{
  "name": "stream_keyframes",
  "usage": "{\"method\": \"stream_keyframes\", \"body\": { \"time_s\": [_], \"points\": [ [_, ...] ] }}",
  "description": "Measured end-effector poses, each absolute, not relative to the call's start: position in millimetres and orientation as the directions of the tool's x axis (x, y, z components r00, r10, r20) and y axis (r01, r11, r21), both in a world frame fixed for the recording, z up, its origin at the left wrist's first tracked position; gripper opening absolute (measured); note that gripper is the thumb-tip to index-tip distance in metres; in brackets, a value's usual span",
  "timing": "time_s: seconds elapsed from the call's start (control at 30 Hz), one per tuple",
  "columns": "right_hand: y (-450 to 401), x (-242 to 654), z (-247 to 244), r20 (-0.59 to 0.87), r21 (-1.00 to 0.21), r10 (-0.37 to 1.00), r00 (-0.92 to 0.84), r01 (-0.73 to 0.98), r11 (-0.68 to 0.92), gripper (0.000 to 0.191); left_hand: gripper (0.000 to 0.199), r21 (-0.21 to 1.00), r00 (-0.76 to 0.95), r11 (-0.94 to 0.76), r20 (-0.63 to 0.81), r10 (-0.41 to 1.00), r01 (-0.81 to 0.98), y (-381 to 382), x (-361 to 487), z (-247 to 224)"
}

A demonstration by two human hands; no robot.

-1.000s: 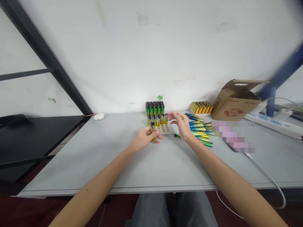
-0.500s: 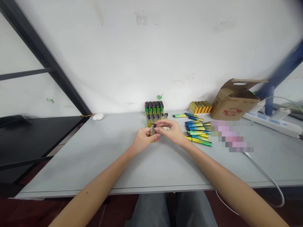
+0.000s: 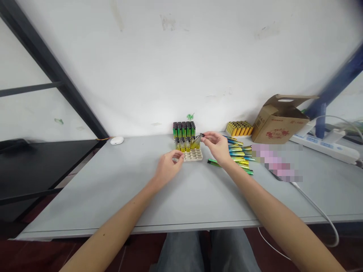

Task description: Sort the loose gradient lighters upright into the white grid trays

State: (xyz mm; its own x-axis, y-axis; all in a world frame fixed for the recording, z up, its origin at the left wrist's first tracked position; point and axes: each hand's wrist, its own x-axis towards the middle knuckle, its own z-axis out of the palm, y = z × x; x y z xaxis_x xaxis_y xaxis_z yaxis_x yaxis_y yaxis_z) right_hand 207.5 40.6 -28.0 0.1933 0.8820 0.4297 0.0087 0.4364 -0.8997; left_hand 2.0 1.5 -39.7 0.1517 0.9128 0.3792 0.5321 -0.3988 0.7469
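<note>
Head view: our right hand [image 3: 217, 147] grips a clear yellowish lighter [image 3: 195, 142] by its dark top end, between thumb and fingers; the body slants down and leftward from that grip. Just below the grip lies the pale tray [image 3: 195, 158] with its pitted face, and immediately left of the held piece stand upright lighters [image 3: 183, 144]. Behind them are green lighters [image 3: 184, 130]; to the right of the grip, loose lighters [image 3: 237, 153] lie flat, partly under our wrist. Our left hand [image 3: 168, 166] is curled at the tray's near-left side; we cannot tell whether its fingertips pinch the rim or close on nothing. Handling, in our judgement: a light hold high on the top end, the body brought plumb before any downward pressure, and clearance from the standing neighbours, which could tip if brushed. A steadying touch from the left would limit sliding. Hard to make out: the lower end of the slanted piece, whether it meets a pit, and the pits beneath our left fingertips. A pixelated patch [image 3: 273, 162] masks whatever lies farther right.
</note>
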Motion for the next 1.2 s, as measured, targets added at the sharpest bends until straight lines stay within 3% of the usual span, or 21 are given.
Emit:
{"method": "stream_keyframes", "body": {
  "time_s": [0.2, 0.4, 0.63, 0.77, 0.9, 1.07, 1.2],
  "points": [
    [43, 206, -40, 0.475, -0.866, 0.875, 0.091, 0.227, 0.446, 0.021, 0.014, 0.533, 0.186, -0.46, 0.488, 0.853, 0.71, 3, 0, -44],
    [41, 206, -45, 0.564, -0.766, 0.826, 0.024, 0.39, 0.511, 0.018, 0.014, 0.481, 0.216, -0.453, 0.47, 0.856, 0.75, 4, 0, -46],
    [41, 206, -46, 0.761, -0.418, 0.637, -0.122, 0.658, 0.626, 0.023, 0.013, 0.481, 0.227, -0.447, 0.448, 0.865, 0.754, 4, 0, -47],
    [39, 205, -45, 0.769, -0.313, 0.611, -0.189, 0.722, 0.617, 0.028, 0.014, 0.483, 0.23, -0.45, 0.448, 0.864, 0.751, 5, -1, -47],
    [39, 209, -44, 0.717, -0.326, 0.655, -0.239, 0.716, 0.618, 0.033, 0.015, 0.481, 0.257, -0.478, 0.455, 0.853, 0.735, 7, -2, -48],
    [42, 229, -28, 0.679, -0.45, 0.704, -0.207, 0.64, 0.622, 0.044, 0.016, 0.437, 0.324, -0.505, 0.425, 0.845, 0.744, 8, -5, -51],
    [32, 258, -13, 0.571, -0.604, 0.815, -0.104, 0.618, 0.503, 0.025, 0.017, 0.402, 0.374, -0.524, 0.395, 0.839, 0.751, 8, -7, -53]
  ]
}}
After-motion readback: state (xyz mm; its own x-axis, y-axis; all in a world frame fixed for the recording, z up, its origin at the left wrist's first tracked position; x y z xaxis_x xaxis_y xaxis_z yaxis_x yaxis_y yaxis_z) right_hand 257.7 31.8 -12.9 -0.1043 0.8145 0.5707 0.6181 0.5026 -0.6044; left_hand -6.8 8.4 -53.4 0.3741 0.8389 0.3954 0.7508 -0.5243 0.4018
